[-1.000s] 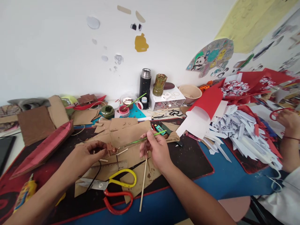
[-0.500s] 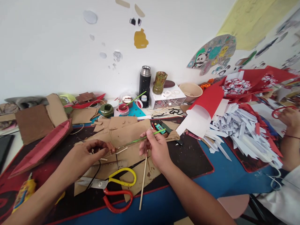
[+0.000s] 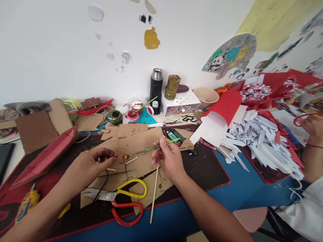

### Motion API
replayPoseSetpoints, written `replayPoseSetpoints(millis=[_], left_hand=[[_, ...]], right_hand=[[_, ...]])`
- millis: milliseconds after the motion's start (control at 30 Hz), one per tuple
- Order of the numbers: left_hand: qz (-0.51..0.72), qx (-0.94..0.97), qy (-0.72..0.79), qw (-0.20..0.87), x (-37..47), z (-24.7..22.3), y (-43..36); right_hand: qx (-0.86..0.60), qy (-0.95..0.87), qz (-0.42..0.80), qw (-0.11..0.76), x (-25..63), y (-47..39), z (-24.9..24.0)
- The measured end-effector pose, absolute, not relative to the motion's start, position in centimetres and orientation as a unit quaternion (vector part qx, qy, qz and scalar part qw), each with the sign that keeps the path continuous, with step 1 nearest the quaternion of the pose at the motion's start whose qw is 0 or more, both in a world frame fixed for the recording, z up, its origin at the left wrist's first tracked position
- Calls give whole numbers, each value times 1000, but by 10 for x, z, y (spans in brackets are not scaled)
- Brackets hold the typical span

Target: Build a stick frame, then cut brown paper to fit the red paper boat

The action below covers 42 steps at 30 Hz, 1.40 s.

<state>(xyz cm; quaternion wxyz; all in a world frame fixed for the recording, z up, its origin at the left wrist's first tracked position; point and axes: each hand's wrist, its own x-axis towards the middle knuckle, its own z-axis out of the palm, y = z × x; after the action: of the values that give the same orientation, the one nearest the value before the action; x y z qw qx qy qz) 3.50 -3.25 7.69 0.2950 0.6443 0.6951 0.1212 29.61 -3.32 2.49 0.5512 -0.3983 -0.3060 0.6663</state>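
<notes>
Between the thumb and fingers of my left hand (image 3: 99, 161) is a small reddish-brown piece (image 3: 122, 156), wet-looking. My right hand (image 3: 168, 155) pinches a thin green brush (image 3: 148, 149), whose tip meets that piece. Below the right hand a wooden stick (image 3: 154, 195) lies slanting toward the table's front edge. Cardboard sheets (image 3: 141, 139) spread out under both hands. Scissors with one yellow and one red handle (image 3: 127, 210) rest nearer to me, their blades open toward the left.
A pink-lined cardboard boat (image 3: 45, 158) and a glue bottle (image 3: 29, 201) are at left. Behind stand paint jars (image 3: 114, 117), a black flask (image 3: 156, 87) and a bowl (image 3: 205, 97). Paper strips (image 3: 259, 137) heap at right, near another person's hand (image 3: 313, 126).
The view has shifted slightly. My left fingers have turned a little around the brown piece, and the brush has moved slightly right with my right hand.
</notes>
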Motion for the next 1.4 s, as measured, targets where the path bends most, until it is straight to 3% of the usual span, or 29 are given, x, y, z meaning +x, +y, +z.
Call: replayPoseSetpoints(millis=[367, 600, 933, 1400], left_hand=[[133, 658, 683, 288, 33, 79, -35], [168, 677, 680, 228, 35, 76, -41], [210, 788, 575, 58, 33, 57, -49], [196, 806, 558, 10, 35, 66, -53]], right_hand=[[-396, -299, 669, 553, 295, -31, 25], [-399, -289, 666, 560, 297, -32, 20], [-391, -295, 675, 551, 296, -34, 22], [-410, -295, 644, 574, 302, -31, 21]])
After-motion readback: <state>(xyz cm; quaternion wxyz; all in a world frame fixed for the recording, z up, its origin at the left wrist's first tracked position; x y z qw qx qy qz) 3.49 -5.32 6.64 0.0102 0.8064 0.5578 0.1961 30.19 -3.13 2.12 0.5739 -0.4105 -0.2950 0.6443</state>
